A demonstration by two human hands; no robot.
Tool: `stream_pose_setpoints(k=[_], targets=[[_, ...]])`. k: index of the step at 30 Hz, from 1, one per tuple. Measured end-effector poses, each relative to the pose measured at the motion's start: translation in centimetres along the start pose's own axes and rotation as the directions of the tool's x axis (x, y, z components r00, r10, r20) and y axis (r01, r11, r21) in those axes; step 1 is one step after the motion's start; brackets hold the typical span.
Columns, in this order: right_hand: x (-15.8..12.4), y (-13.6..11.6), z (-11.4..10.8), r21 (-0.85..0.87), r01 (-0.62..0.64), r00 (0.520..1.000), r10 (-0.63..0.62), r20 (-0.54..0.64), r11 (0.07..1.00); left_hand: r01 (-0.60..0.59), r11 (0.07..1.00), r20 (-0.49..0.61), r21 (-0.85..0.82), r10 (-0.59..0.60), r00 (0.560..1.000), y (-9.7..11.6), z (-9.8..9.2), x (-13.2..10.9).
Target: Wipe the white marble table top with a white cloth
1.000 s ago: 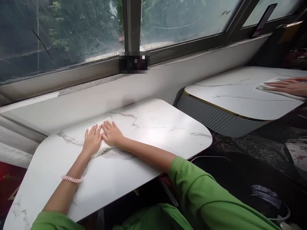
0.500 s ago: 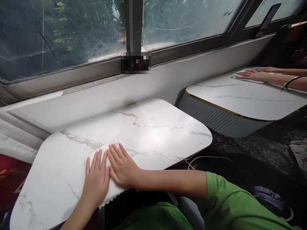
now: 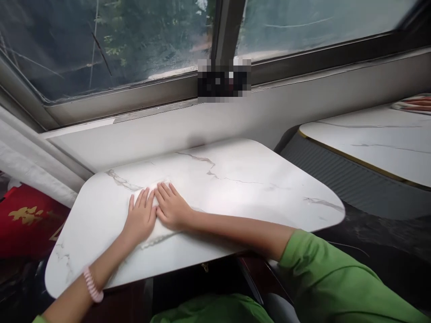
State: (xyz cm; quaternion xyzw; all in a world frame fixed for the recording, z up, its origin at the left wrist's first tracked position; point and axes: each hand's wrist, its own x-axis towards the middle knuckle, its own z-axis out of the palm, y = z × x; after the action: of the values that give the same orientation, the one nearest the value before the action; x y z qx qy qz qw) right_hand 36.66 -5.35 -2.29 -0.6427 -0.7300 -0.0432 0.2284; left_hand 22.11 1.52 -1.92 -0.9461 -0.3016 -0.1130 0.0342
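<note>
A white cloth (image 3: 161,234) lies flat on the white marble-patterned table (image 3: 242,188). My left hand (image 3: 139,218) rests palm down on its left part, fingers stretched out and slightly spread. Beside it, nearly touching, my right hand (image 3: 172,207) presses flat on the same cloth with its fingers pointing toward the wall. Both palms hide much of the cloth; its scalloped near edge shows below them. A pink coil band (image 3: 92,285) circles my left wrist.
A second marble-patterned table (image 3: 380,148) with gold trim stands at the right; part of a co-worker's hand (image 3: 419,104) shows on it. Behind my table run a white wall (image 3: 161,139) and windows. A white curtain (image 3: 30,157) and red fabric (image 3: 30,220) are at the left.
Both my hands and the cloth have slid farther onto the table, away from its near edge. The view has turned left, so the co-worker's hands are mostly out of frame.
</note>
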Motion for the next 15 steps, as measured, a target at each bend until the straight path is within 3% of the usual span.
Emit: stream_pose_setpoints(k=[8,15], targets=[[11.2,3.1,4.2,0.0,-0.089,0.996,0.089,0.004,0.996,0.072,0.996,0.109,0.048,-0.077,0.991,-7.9,0.4,8.9],[15.3,4.8,6.0,0.001,-0.119,0.993,0.119,0.004,0.993,0.085,0.996,0.101,0.02,-0.087,0.991,-10.8,1.2,12.1]])
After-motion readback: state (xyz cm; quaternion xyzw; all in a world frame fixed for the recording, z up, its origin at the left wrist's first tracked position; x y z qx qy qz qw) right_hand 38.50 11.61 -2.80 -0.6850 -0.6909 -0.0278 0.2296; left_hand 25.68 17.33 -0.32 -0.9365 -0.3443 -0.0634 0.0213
